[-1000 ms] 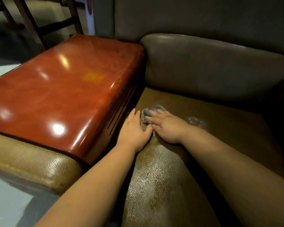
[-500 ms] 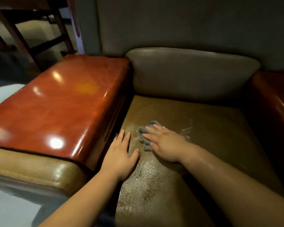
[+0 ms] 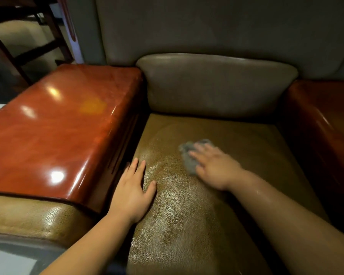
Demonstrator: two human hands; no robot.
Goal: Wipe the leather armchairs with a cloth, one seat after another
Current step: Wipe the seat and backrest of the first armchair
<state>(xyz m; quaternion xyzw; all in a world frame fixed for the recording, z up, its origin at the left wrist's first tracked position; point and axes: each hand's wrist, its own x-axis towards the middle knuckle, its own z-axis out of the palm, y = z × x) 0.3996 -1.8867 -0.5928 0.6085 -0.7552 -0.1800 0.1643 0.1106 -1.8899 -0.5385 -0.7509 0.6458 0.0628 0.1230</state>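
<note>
Right hand: your right hand [image 3: 214, 167] is pressing flat on the small grey cloth [image 3: 189, 155], fingers out straight, not curled round it

Left hand: your left hand [image 3: 133, 195] is lying flat and loose on the left side of the seat, holding nothing, right next to the armrest

Cloth: it is sitting bunched up under your right fingers, near the middle of the brown seat cushion [image 3: 187, 225]. It looks blurry, so you are most likely sliding it

Seat: the near and left parts are shining and looking damp, so they are probably wiped already. The far right part is looking dull, so it probably needs wiping

What is left: by my guess you are about halfway through this seat. The back cushion [image 3: 216, 86] is showing no wet marks, so I cannot tell if it is done. No other armchair is showing here, so I cannot tell how many are waiting

Around you: a shiny red-brown left armrest [image 3: 58, 126] is standing close on the left, and a right armrest [image 3: 326, 126] on the right. Dark wooden chair legs [image 3: 28, 36] are standing far off on the left

In the way: nothing is lying on the seat. Your own left hand is covering a bit of leather, so you may be needing to lift it to wipe there
</note>
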